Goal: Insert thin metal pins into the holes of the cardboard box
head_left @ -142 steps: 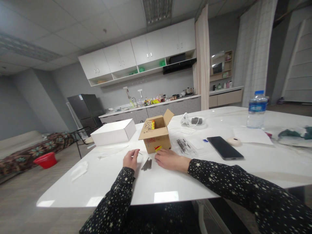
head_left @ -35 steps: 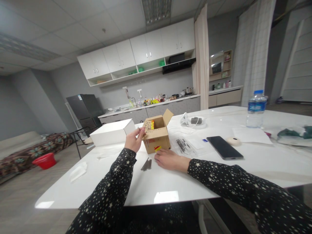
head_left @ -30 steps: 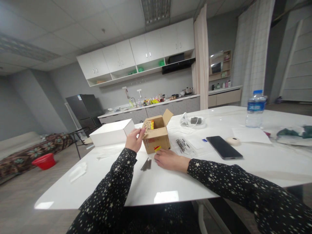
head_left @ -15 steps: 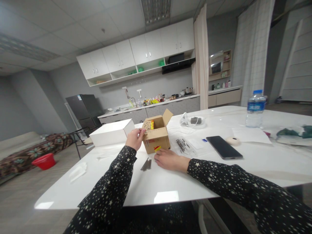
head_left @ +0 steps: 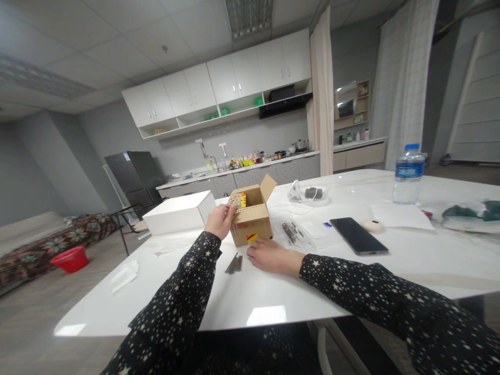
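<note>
A small open cardboard box point(head_left: 253, 219) stands on the white table point(head_left: 273, 297); its left flap is dotted with small holes. My left hand point(head_left: 220, 221) is raised to that flap, fingertips pinched on a thin metal pin point(head_left: 234, 227) at the flap's edge. My right hand point(head_left: 269, 256) lies flat on the table just in front of the box and holds nothing. A small heap of thin metal pins point(head_left: 234, 263) lies between my two arms, left of my right hand.
A white box point(head_left: 179, 212) sits left of the cardboard box. To the right are more pins on clear plastic point(head_left: 292, 233), a black phone point(head_left: 358, 236), a tape roll point(head_left: 370, 225), a paper sheet point(head_left: 402, 217) and a water bottle point(head_left: 408, 174). A kitchen counter runs behind.
My left hand rose from the table beside the pin heap to the box's perforated flap and has since edged slightly right along it. My right hand has stayed put.
</note>
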`<state>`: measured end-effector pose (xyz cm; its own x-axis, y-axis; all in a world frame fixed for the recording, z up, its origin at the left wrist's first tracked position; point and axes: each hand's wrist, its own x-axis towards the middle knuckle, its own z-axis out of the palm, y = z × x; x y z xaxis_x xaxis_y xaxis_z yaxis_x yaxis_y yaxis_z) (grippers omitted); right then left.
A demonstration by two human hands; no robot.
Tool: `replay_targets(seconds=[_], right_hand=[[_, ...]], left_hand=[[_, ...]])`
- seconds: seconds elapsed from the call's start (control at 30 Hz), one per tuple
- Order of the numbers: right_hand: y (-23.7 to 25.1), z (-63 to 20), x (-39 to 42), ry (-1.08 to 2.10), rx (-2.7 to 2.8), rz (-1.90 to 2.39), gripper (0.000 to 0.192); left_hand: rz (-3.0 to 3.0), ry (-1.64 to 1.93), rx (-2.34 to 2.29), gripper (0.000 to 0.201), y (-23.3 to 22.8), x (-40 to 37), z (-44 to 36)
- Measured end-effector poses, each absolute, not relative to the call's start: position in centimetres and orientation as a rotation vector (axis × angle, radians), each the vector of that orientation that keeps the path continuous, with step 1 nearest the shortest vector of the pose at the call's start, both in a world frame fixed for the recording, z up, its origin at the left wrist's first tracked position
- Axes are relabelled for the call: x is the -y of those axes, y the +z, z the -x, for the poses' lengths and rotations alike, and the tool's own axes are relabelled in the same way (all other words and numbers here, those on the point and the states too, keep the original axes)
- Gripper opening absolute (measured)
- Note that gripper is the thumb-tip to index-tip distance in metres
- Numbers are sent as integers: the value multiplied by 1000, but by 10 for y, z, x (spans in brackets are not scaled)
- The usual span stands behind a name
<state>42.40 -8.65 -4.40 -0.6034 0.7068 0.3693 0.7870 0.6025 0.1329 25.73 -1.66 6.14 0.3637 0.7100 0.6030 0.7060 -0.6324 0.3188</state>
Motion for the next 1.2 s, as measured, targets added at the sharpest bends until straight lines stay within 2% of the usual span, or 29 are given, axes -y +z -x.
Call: replay_targets(seconds=[0.4, 0.77, 0.83, 0.97, 1.03, 1.1, 1.2], right_hand=[[-49, -430, 82, -477, 2555, 1168, 27], [-58, -430, 78, -464, 2530, 1149, 28], [-60, -430, 77, -467, 2528, 1140, 27], [-62, -429, 75, -491, 2509, 1125, 23], [-64, -429, 74, -494, 2508, 1117, 22], [-65, -429, 73, -502, 2506, 1110, 23], [-67, -430, 71, -527, 2502, 1106, 23]], left_hand=[[-2571, 1135, -1397, 35, 63, 7, -264], [-2577, 1037, -1437, 18, 73, 8, -273], [-2571, 1064, -1458, 26, 74, 10, -274], [-2518, 1196, -1469, 68, 75, 13, -275], [-2511, 1213, -1471, 75, 76, 14, -275], [-2542, 1179, -1476, 67, 77, 16, -276], [-2603, 1076, -1498, 45, 78, 17, -277]])
